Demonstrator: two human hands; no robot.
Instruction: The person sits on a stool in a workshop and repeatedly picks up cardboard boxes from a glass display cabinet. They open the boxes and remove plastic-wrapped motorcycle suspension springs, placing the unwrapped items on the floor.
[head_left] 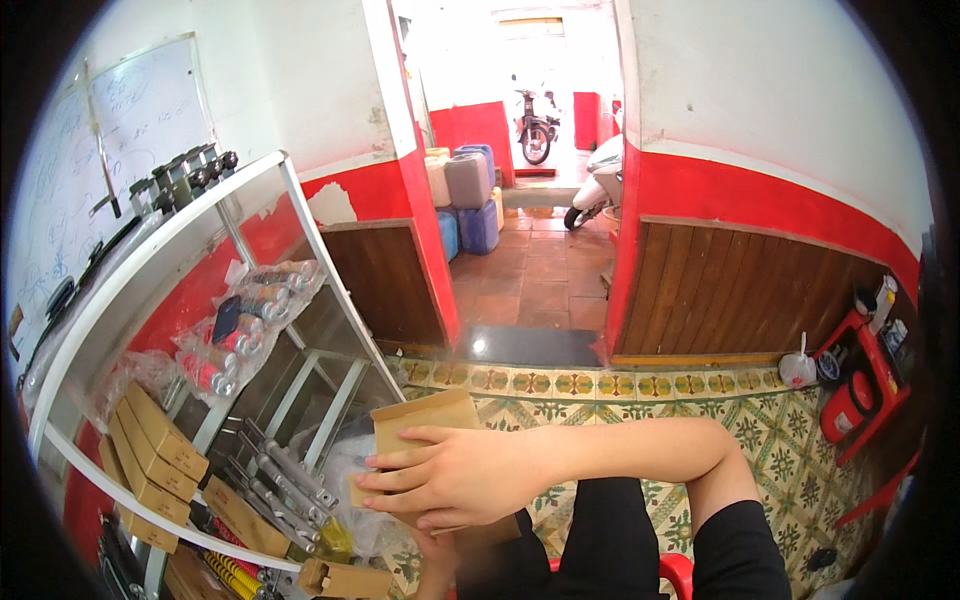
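Observation:
A brown cardboard box [425, 412] is in front of me, left of my knees, with a flap raised at its far side. Across its top lies my right hand [445, 478], fingers stretched out and spread over the cardboard. My left hand [436, 560] comes up from the lower edge and grips the box from below. Most of its fingers are hidden by the box and my right hand. Clear plastic wrapping [350, 475] lies just left of the box. What the box holds cannot be seen.
At left stands a white metal-framed rack [300, 215] with bagged shock absorbers [235, 335], cardboard cartons [160, 450] and metal fork tubes [285, 480]. Plastic jugs [468, 180] and a scooter [600, 180] are beyond the doorway. A red stand [860, 370] is at right.

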